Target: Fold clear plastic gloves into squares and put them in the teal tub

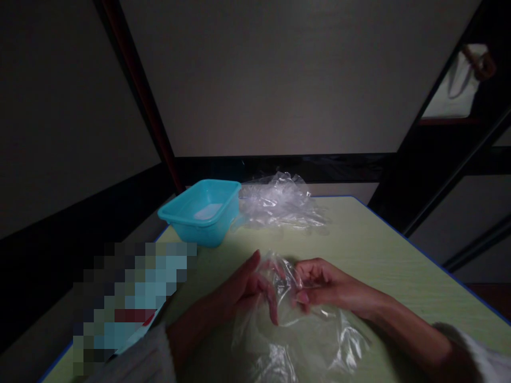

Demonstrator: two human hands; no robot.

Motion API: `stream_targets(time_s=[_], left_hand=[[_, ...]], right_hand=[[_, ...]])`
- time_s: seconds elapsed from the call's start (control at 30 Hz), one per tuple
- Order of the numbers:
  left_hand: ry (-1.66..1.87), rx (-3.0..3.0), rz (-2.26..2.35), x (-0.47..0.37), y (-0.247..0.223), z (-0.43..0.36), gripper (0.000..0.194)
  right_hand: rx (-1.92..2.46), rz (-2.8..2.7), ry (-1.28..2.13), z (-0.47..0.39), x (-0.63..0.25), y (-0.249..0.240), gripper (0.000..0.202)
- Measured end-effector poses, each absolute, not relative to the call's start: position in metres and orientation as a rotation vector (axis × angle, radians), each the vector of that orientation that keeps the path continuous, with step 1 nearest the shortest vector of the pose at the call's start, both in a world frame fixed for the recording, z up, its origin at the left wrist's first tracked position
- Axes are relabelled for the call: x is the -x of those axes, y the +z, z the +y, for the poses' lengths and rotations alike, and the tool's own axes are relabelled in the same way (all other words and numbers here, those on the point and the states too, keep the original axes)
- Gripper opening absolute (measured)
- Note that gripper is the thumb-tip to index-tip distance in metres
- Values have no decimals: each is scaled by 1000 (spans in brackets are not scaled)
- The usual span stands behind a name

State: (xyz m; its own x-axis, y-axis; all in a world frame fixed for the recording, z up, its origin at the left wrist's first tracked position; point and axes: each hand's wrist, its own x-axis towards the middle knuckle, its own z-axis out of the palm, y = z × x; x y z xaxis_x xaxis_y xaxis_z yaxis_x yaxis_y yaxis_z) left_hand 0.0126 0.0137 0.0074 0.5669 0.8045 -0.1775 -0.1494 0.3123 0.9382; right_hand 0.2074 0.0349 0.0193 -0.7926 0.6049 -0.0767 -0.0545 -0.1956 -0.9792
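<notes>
Head view: Clear plastic film [295,340] loose between two hands, handling unfinished

A person in grey sleeves [136,356] works thin, clear plastic film over a pale, blue-edged surface [403,255]. The film bunches between the hands and spreads, crumpled, below them toward the wearer. The left hand [257,292] is half open, thumb raised apart from curved fingers with film against them; whether it grips cannot be told. The right hand [323,284] is nearly closed, fingers curled and thumb appearing to pinch the film's near edge.

The handling looks under way rather than complete: the film is in hand, but hangs loose, neither flat nor folded, with nothing visible inside. Whether it is a bag with its mouth parted is unclear.

Beyond the hands, a heap of clear plastic [279,205] lies apart from both, apparently not dealt with. Just left of that heap, a turquoise tub [199,234] stands upright, holding a flat white item [208,211]. Left of the left hand, a pixelated object [155,292] cannot be identified.
</notes>
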Motion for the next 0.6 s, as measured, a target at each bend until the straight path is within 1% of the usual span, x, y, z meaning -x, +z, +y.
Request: stream_targets(time_s=[0.1, 0.2, 0.27, 0.43, 0.5, 0.6], left_hand=[[725, -1029, 641, -12, 5, 14, 70], [815, -1137, 694, -12, 3, 17, 64], [847, -1204, 778, -13, 2, 19, 56], [884, -1284, 985, -20, 7, 17, 26], [861, -1289, 992, -23, 9, 14, 21], [817, -1278, 998, -25, 9, 12, 21]], right_hand=[[636, -1596, 2045, 36, -207, 18, 24], [670, -1597, 2016, 36, -206, 18, 24], [681, -1621, 1997, 35, -207, 19, 25], [704, -1693, 1925, 34, -207, 20, 35], [723, -1732, 1902, 34, -207, 21, 39], [786, -1790, 1837, 35, -206, 22, 39]])
